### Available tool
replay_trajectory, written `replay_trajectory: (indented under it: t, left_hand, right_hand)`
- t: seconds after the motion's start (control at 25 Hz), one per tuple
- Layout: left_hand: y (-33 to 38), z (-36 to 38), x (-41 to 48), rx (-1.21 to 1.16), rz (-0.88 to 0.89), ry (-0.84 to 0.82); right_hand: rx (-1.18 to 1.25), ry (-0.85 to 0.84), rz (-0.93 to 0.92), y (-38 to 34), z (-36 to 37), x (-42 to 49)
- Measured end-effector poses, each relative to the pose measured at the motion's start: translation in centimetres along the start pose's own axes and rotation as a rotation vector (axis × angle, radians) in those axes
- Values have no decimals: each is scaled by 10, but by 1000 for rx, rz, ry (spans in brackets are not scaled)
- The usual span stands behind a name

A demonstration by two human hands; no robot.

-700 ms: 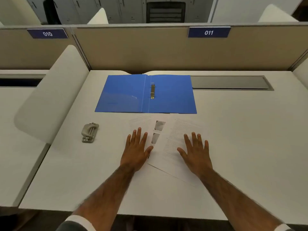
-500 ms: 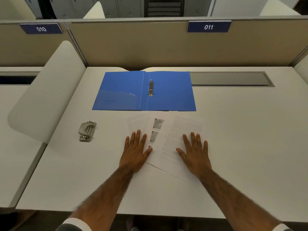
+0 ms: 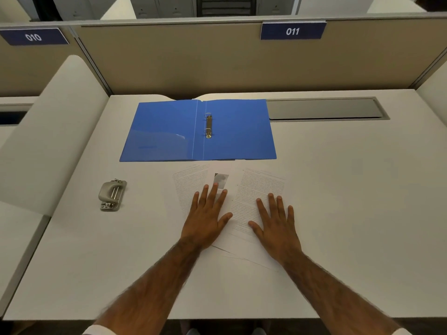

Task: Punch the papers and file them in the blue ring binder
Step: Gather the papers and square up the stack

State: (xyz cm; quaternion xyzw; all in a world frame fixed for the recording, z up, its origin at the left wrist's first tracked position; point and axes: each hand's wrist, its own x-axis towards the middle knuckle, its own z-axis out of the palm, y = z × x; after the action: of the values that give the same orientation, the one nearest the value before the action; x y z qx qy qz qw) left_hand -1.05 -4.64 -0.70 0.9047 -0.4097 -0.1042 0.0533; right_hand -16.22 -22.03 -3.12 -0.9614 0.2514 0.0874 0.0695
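None of the papers (image 3: 258,189) seem punched or filed yet: they lie fanned on the bench (image 3: 358,194), just before the open blue ring binder (image 3: 164,131). The left hand (image 3: 205,218) and right hand (image 3: 278,228) rest flat on them, fingers straight, grasping nothing. The hole punch (image 3: 111,195) sits apart, leftward.

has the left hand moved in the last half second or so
Yes. Against the binder, the left hand has slid right: its fingertips were left of the rings, now directly below them.

White desk (image 3: 338,189), beige partition (image 3: 193,61), numbered signs (image 3: 292,31)
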Motion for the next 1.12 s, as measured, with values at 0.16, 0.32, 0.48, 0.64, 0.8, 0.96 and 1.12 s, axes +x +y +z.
replay_trajectory:
  t: [0.16, 0.32, 0.48, 0.64, 0.8, 0.96, 1.12]
  left_hand:
    - [17, 8, 9, -5, 57, -12]
    - [17, 17, 3, -13, 61, -28]
    - [16, 18, 1, -15, 50, -34]
    - [16, 18, 2, -18, 45, -31]
    - [16, 17, 3, -11, 43, -40]
    - [17, 17, 2, -13, 39, -37]
    - [18, 17, 3, -14, 32, -40]
  right_hand:
    - [4, -5, -28, 5, 1, -2]
    - [39, 35, 4, 18, -10, 13]
    - [81, 70, 102, 36, -33, 41]
    - [102, 46, 147, 49, -41, 58]
    - [101, -1, 154, 50, -41, 64]
    - [111, -6, 146, 48, -39, 64]
    - [124, 35, 121, 43, -45, 66]
